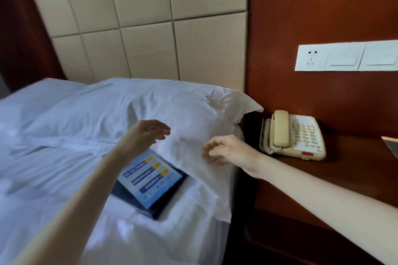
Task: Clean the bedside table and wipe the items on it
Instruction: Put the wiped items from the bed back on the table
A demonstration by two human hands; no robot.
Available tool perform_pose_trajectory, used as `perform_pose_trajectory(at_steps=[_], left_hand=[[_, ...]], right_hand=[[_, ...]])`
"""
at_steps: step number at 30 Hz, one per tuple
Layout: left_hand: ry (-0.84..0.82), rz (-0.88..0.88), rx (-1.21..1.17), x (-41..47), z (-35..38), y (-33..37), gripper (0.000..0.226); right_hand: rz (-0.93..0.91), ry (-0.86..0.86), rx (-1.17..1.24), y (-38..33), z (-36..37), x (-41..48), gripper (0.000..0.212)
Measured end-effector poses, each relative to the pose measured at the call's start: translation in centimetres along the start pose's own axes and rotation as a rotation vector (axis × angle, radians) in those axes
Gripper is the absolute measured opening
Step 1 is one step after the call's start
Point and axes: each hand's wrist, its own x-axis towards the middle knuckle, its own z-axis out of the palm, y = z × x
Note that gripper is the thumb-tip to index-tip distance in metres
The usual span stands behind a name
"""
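Head view: left hand (148, 133), right hand (224, 150) empty, loose over pillow (133, 109) beside bedside table (344, 170)

Cream corded telephone (293, 135) blocks the far left of the reddish wooden bedside table (355, 168) — bare wood near and right; white pillow (172, 103) crowds the left edge.

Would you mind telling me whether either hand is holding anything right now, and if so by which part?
Nothing is held: the left hand and right hand are both open over the pillow.
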Motion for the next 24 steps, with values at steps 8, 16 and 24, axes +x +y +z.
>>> perform_pose_trajectory(at_steps=[8, 16, 24], left_hand=[[0.245, -0.041, 0.36, 0.2, -4.0, -4.6, 0.018], [0.168, -0.245, 0.545, -0.3, -6.0, -7.0, 0.024], [0.183, -0.123, 0.741, -0.4, -5.1, -6.9, 0.016]], right_hand=[[-0.125, -0.086, -0.168, 0.3, 5.7, 2.1, 0.028], [-0.204, -0.16, -0.387, 0.8, 7.5, 2.5, 0.043], [-0.312, -0.159, -0.459, 1.1, 8.2, 2.3, 0.049]])
